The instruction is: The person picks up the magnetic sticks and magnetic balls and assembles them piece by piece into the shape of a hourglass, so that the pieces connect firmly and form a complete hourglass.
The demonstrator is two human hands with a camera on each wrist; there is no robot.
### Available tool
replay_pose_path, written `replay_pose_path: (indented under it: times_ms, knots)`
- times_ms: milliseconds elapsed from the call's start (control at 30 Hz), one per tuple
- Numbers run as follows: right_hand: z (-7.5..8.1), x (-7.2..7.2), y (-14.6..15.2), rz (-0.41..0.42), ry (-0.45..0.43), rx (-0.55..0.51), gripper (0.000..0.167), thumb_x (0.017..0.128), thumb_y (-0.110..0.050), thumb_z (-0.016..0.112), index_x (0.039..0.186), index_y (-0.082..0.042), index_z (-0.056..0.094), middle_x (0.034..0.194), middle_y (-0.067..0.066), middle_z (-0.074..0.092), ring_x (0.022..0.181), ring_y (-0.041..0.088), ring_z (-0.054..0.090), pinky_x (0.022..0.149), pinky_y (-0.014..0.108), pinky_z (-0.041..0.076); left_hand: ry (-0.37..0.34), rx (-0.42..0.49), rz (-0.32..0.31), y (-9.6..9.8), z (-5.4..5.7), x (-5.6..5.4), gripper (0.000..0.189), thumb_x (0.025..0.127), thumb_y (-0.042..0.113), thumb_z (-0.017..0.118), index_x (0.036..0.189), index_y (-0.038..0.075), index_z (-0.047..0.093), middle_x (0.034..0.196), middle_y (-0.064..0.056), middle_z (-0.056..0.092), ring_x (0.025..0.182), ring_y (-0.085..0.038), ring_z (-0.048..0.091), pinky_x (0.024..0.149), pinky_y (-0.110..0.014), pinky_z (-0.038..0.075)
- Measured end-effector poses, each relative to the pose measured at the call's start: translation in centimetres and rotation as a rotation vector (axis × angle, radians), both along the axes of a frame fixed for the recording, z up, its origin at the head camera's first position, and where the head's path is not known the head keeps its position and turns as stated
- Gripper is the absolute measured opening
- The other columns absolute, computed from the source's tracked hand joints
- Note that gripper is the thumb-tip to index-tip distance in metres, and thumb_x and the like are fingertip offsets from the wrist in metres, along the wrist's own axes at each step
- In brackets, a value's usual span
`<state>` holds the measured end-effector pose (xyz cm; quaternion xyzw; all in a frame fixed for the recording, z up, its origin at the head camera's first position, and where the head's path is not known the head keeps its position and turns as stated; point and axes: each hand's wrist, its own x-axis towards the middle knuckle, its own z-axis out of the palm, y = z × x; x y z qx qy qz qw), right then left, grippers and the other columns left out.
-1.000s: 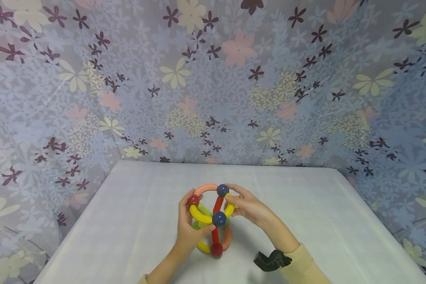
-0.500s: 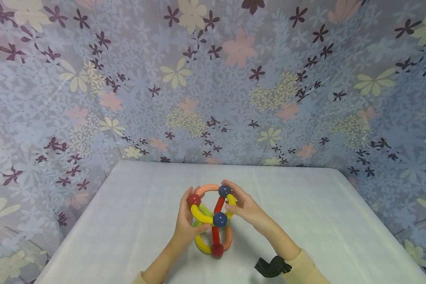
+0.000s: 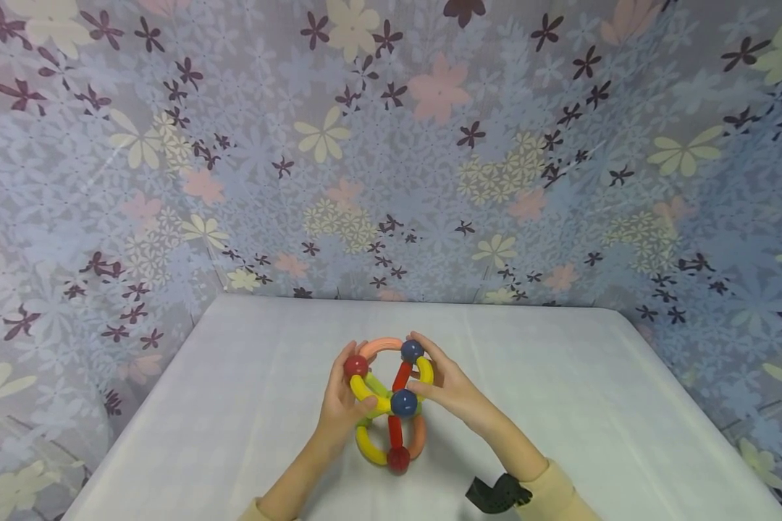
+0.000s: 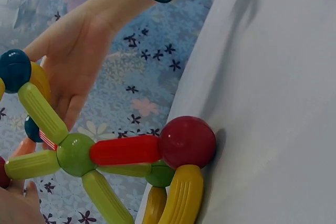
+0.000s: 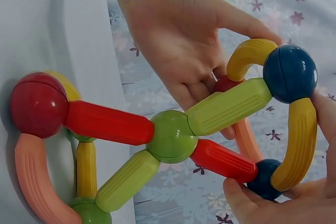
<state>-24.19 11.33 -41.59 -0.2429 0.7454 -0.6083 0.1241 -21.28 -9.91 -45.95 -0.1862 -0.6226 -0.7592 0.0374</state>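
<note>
A ball-and-rod construction toy (image 3: 402, 403) stands on the table between the hands. Its upper ring has curved yellow and salmon rods joined by a red ball (image 3: 356, 366) and two blue balls. Straight red and lime rods meet at a green ball (image 5: 172, 136) in the middle, and the lower balls rest on the cloth. My left hand (image 3: 340, 409) grips the ring's left side, fingers behind the red ball, thumb on the front yellow rod. The right hand (image 3: 457, 389) holds the right side, fingertips at the back blue ball (image 3: 412, 351) and thumb by the front blue ball.
A white cloth covers the table (image 3: 247, 376). Behind it and at both sides hangs a flower-patterned curtain (image 3: 391, 181). A black wrist mount (image 3: 498, 493) juts from the right sleeve, low over the table.
My left thumb has shifted up from beside the front blue ball onto the yellow rod. The right thumb has moved down toward that blue ball. The toy has barely moved.
</note>
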Motion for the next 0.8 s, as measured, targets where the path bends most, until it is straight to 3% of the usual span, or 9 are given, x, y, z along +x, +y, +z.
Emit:
replay_pose_path:
  times_ms: [133, 233, 367, 433, 600, 800]
  knots:
    - [0.0, 0.1, 0.0, -0.002, -0.007, -0.005, 0.075, 0.092, -0.013, 0.061, 0.152, -0.015, 0.017, 0.158, 0.017, 0.018, 0.137, 0.044, 0.035, 0.102, 0.046, 0.046, 0.005, -0.006, -0.009, 0.0, 0.0, 0.1, 0.082, 0.086, 0.01, 0.064, 0.151, 0.022, 0.016, 0.16, -0.003, 0.021, 0.137, 0.004, 0.034, 0.109, -0.008, 0.027]
    - [-0.1, 0.1, 0.0, -0.022, -0.018, 0.005, 0.072, 0.093, -0.017, 0.059, 0.152, -0.016, 0.018, 0.158, 0.018, 0.019, 0.138, 0.044, 0.034, 0.106, 0.051, 0.041, 0.032, -0.031, -0.015, -0.1, -0.1, 0.0, 0.082, 0.087, 0.013, 0.065, 0.151, 0.022, 0.014, 0.16, -0.005, 0.02, 0.138, 0.006, 0.03, 0.114, -0.016, 0.023]
    - [-0.1, -0.1, 0.2, -0.123, -0.082, 0.04, 0.06, 0.096, -0.03, 0.053, 0.15, -0.024, 0.026, 0.154, 0.015, 0.03, 0.131, 0.039, 0.045, 0.109, 0.055, 0.037, 0.102, -0.091, 0.005, -0.9, -0.1, -0.6, 0.077, 0.091, 0.017, 0.059, 0.152, 0.018, 0.013, 0.158, -0.01, 0.023, 0.14, 0.005, 0.027, 0.115, -0.019, 0.022]
    - [-0.2, -0.3, 0.4, -0.168, -0.116, 0.039, 0.055, 0.097, -0.034, 0.052, 0.147, -0.026, 0.032, 0.146, 0.014, 0.041, 0.124, 0.035, 0.051, 0.108, 0.053, 0.039, 0.116, -0.116, 0.023, -1.4, 0.0, -0.8, 0.068, 0.095, 0.019, 0.053, 0.152, 0.016, 0.016, 0.157, -0.013, 0.025, 0.139, 0.004, 0.03, 0.111, -0.012, 0.025]
    - [-0.1, -0.5, 0.6, -0.195, -0.126, 0.015, 0.05, 0.096, -0.033, 0.051, 0.144, -0.024, 0.04, 0.132, 0.016, 0.054, 0.114, 0.037, 0.057, 0.099, 0.043, 0.046, 0.064, -0.149, 0.019, -1.8, 0.7, -0.8, 0.049, 0.099, 0.019, 0.047, 0.146, 0.014, 0.033, 0.154, -0.013, 0.032, 0.134, 0.0, 0.039, 0.105, -0.01, 0.034]
    - [0.2, -1.5, 0.2, -0.257, -0.142, 0.022, 0.044, 0.097, -0.035, 0.051, 0.138, -0.019, 0.05, 0.139, 0.012, 0.052, 0.114, 0.025, 0.057, 0.102, 0.046, 0.046, 0.0, -0.152, 0.017, -1.4, 1.4, -0.6, 0.049, 0.097, 0.015, 0.053, 0.144, 0.019, 0.039, 0.154, -0.004, 0.035, 0.134, 0.0, 0.041, 0.104, -0.01, 0.036]
